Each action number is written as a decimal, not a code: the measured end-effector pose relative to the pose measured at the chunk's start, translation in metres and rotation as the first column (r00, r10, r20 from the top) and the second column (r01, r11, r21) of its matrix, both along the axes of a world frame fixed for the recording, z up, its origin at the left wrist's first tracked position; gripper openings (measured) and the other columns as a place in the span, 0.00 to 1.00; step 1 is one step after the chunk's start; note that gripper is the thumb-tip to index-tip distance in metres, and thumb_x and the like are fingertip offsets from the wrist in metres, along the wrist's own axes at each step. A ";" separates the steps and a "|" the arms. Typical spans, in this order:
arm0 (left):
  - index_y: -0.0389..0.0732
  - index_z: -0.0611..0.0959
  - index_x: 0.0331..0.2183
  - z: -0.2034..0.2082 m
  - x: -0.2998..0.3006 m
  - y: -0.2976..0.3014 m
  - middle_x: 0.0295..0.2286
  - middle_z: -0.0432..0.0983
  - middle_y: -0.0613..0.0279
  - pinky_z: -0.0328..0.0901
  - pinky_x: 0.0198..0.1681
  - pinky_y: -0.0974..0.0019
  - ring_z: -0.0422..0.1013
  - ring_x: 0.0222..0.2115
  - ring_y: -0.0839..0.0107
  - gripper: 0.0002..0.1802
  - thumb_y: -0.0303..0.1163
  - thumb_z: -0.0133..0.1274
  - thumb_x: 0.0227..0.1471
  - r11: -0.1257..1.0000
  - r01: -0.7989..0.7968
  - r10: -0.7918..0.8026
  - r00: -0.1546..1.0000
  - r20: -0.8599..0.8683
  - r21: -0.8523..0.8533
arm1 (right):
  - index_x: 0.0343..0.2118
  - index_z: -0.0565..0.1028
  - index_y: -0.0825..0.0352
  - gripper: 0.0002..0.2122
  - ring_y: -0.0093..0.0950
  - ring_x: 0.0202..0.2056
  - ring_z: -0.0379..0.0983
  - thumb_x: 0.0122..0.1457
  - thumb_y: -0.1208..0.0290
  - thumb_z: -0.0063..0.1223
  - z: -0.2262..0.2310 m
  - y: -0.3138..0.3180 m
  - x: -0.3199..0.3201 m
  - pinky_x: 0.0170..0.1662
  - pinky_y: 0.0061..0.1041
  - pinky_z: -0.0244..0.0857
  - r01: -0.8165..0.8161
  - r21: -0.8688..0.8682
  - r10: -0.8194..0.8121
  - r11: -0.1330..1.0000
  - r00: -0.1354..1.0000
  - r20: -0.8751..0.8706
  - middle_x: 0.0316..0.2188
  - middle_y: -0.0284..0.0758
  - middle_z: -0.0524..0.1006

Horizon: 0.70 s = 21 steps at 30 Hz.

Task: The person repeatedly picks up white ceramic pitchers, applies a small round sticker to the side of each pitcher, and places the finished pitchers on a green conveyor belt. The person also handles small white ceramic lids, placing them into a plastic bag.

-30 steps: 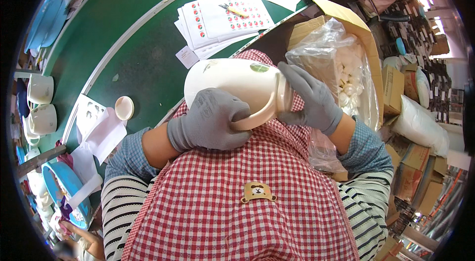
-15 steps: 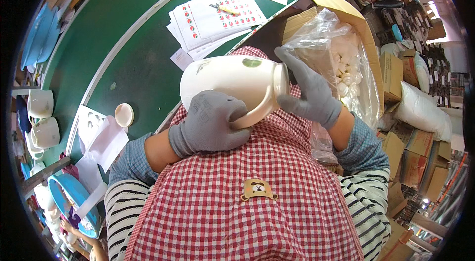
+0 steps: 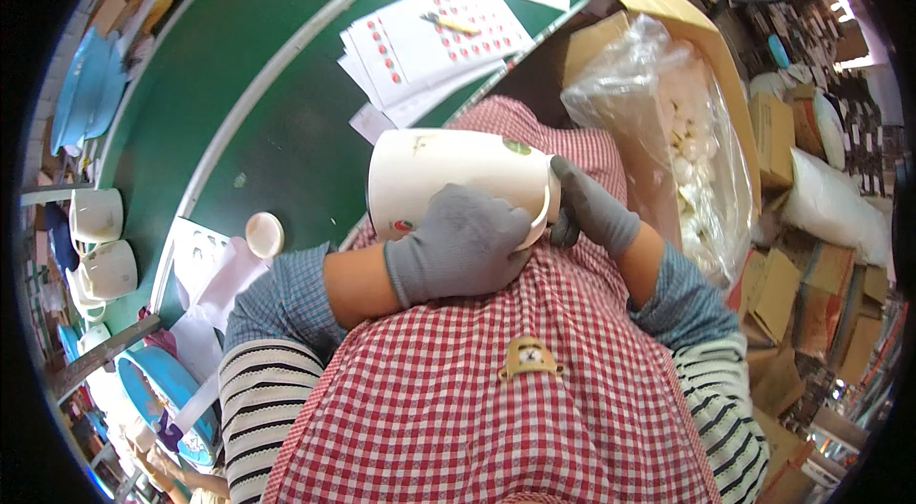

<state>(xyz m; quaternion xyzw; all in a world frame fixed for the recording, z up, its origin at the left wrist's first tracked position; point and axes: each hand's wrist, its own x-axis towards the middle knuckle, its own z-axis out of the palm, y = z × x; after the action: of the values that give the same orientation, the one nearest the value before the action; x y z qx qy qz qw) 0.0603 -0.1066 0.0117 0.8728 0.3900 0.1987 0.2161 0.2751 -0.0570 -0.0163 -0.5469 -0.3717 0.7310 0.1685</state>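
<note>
A cream-white ceramic pitcher (image 3: 434, 170) lies sideways above my lap, its base to the left and its narrower neck to the right. Green leaf decoration shows near the neck, and a small round red-and-green sticker (image 3: 402, 225) sits near the base. My grey-gloved left hand (image 3: 463, 246) is closed on the near side of the pitcher, by its curved handle (image 3: 542, 218). At the neck end, my grey-gloved right hand (image 3: 592, 203) grips the rim, with its lower fingers bent and partly hidden behind the handle.
Sheets of round red stickers (image 3: 429, 41) lie on the green table (image 3: 277, 136), a yellow-handled cutter (image 3: 450, 24) on top. A round cream lid (image 3: 264, 234) is at the left. To my right stands a plastic-lined carton (image 3: 749, 136) of small pale pieces. More pitchers (image 3: 107, 270) are far left.
The pitcher has rolled, bringing the red-and-green sticker into sight near its base. My right hand has gone from spread fingers around the neck to a tighter hold. The whole view has shifted slightly.
</note>
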 end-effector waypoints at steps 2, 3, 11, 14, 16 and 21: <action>0.41 0.83 0.31 0.008 -0.040 0.019 0.24 0.78 0.53 0.69 0.29 0.62 0.76 0.23 0.62 0.13 0.39 0.63 0.45 0.981 -0.165 0.184 0.959 0.217 -0.102 | 0.57 0.68 0.67 0.22 0.18 0.25 0.69 0.68 0.56 0.41 0.003 0.012 0.001 0.28 0.16 0.64 -0.044 0.237 0.042 0.971 0.999 0.011 0.33 0.31 0.76; 0.41 0.84 0.34 0.011 -0.066 0.026 0.26 0.79 0.51 0.70 0.31 0.62 0.77 0.25 0.63 0.14 0.39 0.62 0.47 0.959 -0.227 0.271 0.911 0.312 -0.170 | 0.61 0.64 0.66 0.24 0.19 0.28 0.71 0.67 0.56 0.42 0.008 0.016 -0.004 0.32 0.17 0.66 -0.021 0.464 -0.014 0.886 0.997 0.071 0.37 0.33 0.78; 0.36 0.76 0.43 0.007 -0.248 0.165 0.34 0.77 0.62 0.68 0.42 0.68 0.73 0.35 0.74 0.12 0.29 0.55 0.58 0.833 -0.289 0.537 0.210 0.817 -0.472 | 0.58 0.67 0.67 0.20 0.23 0.35 0.76 0.66 0.65 0.47 -0.021 0.038 0.035 0.39 0.21 0.70 0.239 0.319 -0.235 0.917 0.971 -0.052 0.38 0.35 0.79; 0.36 0.79 0.41 -0.031 -0.275 0.263 0.33 0.76 0.65 0.66 0.39 0.72 0.71 0.33 0.76 0.16 0.28 0.63 0.51 0.587 -0.580 0.746 0.116 0.656 -0.564 | 0.58 0.68 0.67 0.20 0.23 0.36 0.77 0.66 0.65 0.47 -0.033 0.035 0.031 0.41 0.22 0.70 0.267 0.224 -0.263 0.937 0.964 -0.049 0.39 0.35 0.79; 0.38 0.79 0.39 -0.067 -0.308 0.320 0.28 0.75 0.66 0.66 0.28 0.70 0.70 0.24 0.74 0.15 0.27 0.63 0.49 0.538 -0.582 0.755 0.012 0.656 -0.609 | 0.58 0.68 0.68 0.20 0.25 0.37 0.77 0.65 0.67 0.47 -0.037 0.030 0.035 0.42 0.24 0.70 0.223 0.231 -0.217 0.947 0.975 -0.054 0.39 0.36 0.79; 0.37 0.78 0.35 -0.100 -0.319 0.417 0.26 0.75 0.61 0.66 0.24 0.65 0.70 0.22 0.71 0.12 0.26 0.62 0.46 0.465 -0.645 0.715 -0.130 0.687 -0.606 | 0.57 0.68 0.69 0.18 0.25 0.35 0.77 0.65 0.68 0.46 -0.041 0.011 0.081 0.38 0.25 0.72 0.416 0.333 -0.466 0.846 0.881 0.086 0.36 0.37 0.80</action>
<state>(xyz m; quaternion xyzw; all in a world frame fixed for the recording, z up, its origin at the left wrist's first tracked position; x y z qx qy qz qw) -0.2584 0.3108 -0.0884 0.2580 0.5958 0.7068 0.2808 0.3566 -0.0462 -0.0575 -0.6429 -0.3566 0.5588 0.3837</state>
